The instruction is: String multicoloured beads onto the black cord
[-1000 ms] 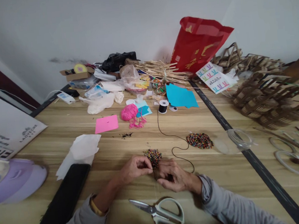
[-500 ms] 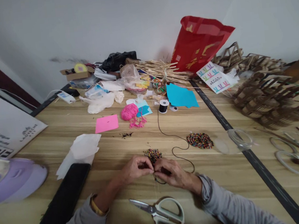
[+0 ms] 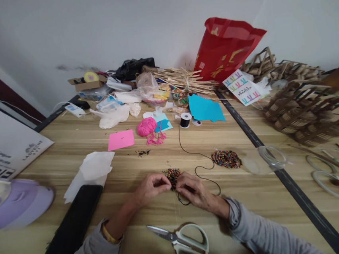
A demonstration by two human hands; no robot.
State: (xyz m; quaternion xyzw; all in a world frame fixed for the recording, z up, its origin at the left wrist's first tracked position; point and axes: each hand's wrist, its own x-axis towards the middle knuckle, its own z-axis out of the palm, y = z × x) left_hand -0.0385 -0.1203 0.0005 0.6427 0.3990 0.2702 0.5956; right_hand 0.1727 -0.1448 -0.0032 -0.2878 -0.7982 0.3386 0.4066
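Observation:
My left hand (image 3: 152,188) is closed in a pinch at the near edge of a small heap of multicoloured beads (image 3: 171,175); whatever is between its fingertips is too small to make out. Just right of it, my right hand (image 3: 196,191) pinches the black cord (image 3: 198,153), whose end loops below the fingers. A narrow gap separates the two sets of fingertips. From the right hand the cord winds back to a black spool (image 3: 185,120). More beads, apparently strung in a coil (image 3: 226,160), lie to the right. Scissors (image 3: 189,243) with pale handles rest in front of me.
A black phone-like slab (image 3: 72,224) and white paper (image 3: 92,170) lie left. Pink yarn (image 3: 146,127), pink paper (image 3: 121,140) and blue sheets (image 3: 206,108) are farther back. Woven baskets (image 3: 294,115) and clear tubing (image 3: 272,158) occupy the right. A red bag (image 3: 228,49) stands behind.
My fingertips were together and have moved slightly apart. The left hand has shifted a little left and up toward the bead heap; the cord's end loop has shifted right.

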